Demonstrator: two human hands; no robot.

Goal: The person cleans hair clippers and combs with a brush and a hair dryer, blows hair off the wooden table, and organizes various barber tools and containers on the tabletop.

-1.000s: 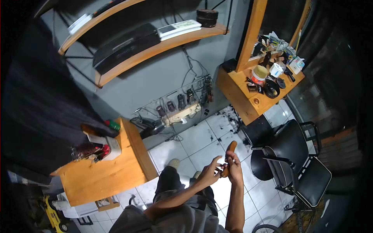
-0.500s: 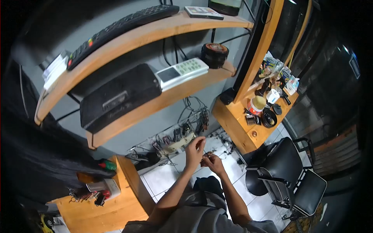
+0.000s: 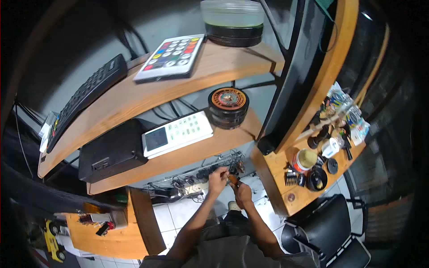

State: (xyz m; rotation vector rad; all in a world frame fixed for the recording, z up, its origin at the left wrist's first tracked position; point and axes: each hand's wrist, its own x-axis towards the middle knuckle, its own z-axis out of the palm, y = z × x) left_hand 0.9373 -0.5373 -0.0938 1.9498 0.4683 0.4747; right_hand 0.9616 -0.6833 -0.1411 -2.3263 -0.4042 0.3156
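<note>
My right hand is wrapped round a small brown object with a dark end, held over the tiled floor. The object is too small in view for me to tell its kind. My left hand is just left of it, thumb and fingertips pinched together close to the object's upper end. Whether something thin is between those fingers I cannot make out. Behind both hands, cables and a power strip run along the foot of the wall.
Two wooden shelves jut out ahead, bearing a white remote, a white air-conditioner remote, a black box and a round tin. To the right are a wooden counter with jars and combs and a black chair. A wooden cabinet stands left.
My view has moved closer to the shelves. My left hand has gone from raised with curled fingers to pinching near the brown object, which now shows more above my right hand.
</note>
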